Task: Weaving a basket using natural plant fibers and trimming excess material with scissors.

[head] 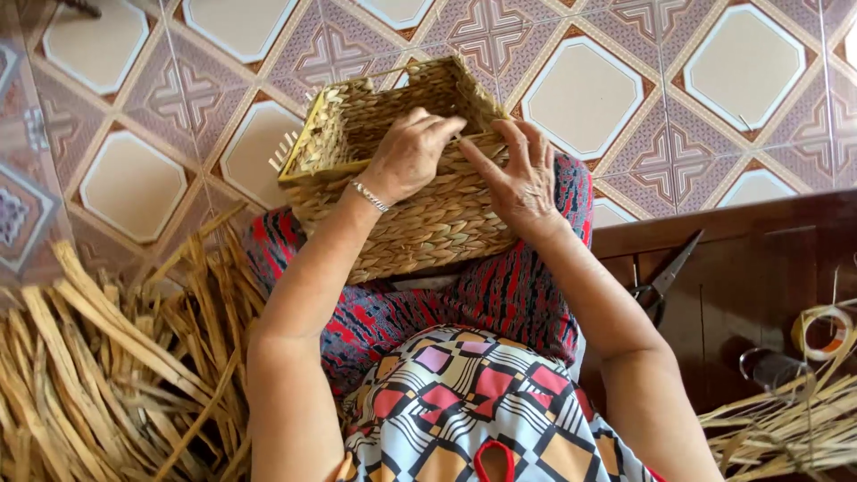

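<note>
- Head view: a rectangular woven basket (406,170) of pale, braided straw rests on the person's lap, tilted so its open top faces away toward the floor.
- The left hand (409,156) lies over the basket's near rim, fingers curled and pressed together, the tips hooked over the edge into the opening; a silver bracelet (370,196) circles its wrist.
- The right hand (518,178) rests flat on the basket's near wall just beside the left hand, fingers spread and pointing toward the rim; it pinches nothing that can be seen.
- Short loose straw ends stick out at the basket's far left corner.
- The lap is covered by red patterned cloth (500,299), and nearer the camera is a garment (473,402) with a geometric print in several colours.
- A heap of dried straw strips (107,366) lies on the tiled floor (580,89) at the person's left, reaching the lower left corner of the view.
- At the right, a dark wooden tabletop (750,259) carries black-handled scissors (665,277) near its left edge.
- Further right on it lie a roll of tape (821,332), a dark clear-sided spool (775,368), and a bundle of thin straw (786,428) along its near edge.
</note>
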